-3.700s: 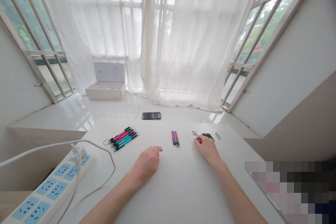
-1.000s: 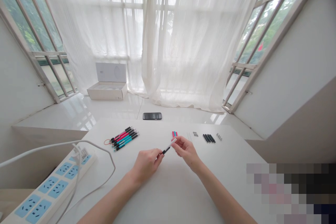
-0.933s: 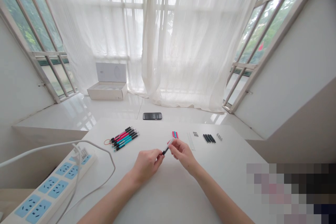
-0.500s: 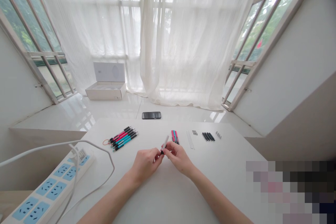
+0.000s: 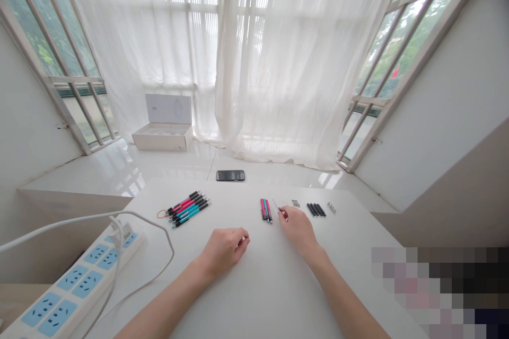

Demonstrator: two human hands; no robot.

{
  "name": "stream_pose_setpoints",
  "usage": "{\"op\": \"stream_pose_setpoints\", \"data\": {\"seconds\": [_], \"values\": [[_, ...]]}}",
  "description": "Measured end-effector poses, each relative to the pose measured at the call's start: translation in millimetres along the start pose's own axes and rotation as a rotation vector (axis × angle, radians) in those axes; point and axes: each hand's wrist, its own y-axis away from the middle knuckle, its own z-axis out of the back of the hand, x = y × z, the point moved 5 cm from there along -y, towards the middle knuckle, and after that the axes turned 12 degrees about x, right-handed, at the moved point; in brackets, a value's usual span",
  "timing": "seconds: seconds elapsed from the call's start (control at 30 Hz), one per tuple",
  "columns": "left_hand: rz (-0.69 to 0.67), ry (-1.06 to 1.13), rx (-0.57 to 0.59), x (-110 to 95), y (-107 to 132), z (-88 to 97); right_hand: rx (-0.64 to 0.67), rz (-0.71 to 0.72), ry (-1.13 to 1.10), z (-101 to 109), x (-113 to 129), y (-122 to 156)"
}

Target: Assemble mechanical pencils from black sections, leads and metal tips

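Hands have split up since half a second ago: back then they were pressed together around the white pen tube [image 5: 275,203], and now the right hand [image 5: 299,230] has carried it off alone. It's pinched between that hand's thumb and fingers, just beside the coloured pen tubes [image 5: 266,211], pale end poking out, dark end mostly hidden by the fingers. Can't tell if it's touching the table [image 5: 258,286] or hanging just above.

Left hand [image 5: 226,248] is pretty much where it was, side down, fingers loosely curled and only a narrow gap at the thumb. Nothing shows in it, though I can't see into the palm. So I'd say the two-handed bit is over for now, and the tube is in one hand's care next to its neighbours.

Other diffs: all three coloured tubes are in plain sight again, while the right hand now covers most of the thin rods [image 5: 284,203]. Little metal bits [image 5: 295,203], black grips [image 5: 316,210] and grey tips [image 5: 331,207] sit in the same order off to the right. Pens [image 5: 189,209] on the left haven't budged, same for the phone [image 5: 230,175] up top.
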Motion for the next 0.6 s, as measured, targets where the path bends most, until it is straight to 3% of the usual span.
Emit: {"op": "stream_pose_setpoints", "data": {"seconds": [0.6], "values": [[-0.037,-0.043,0.03,3.7,-0.4,-4.9,0.074,0.058,0.061,-15.7,15.4,-1.7]]}}
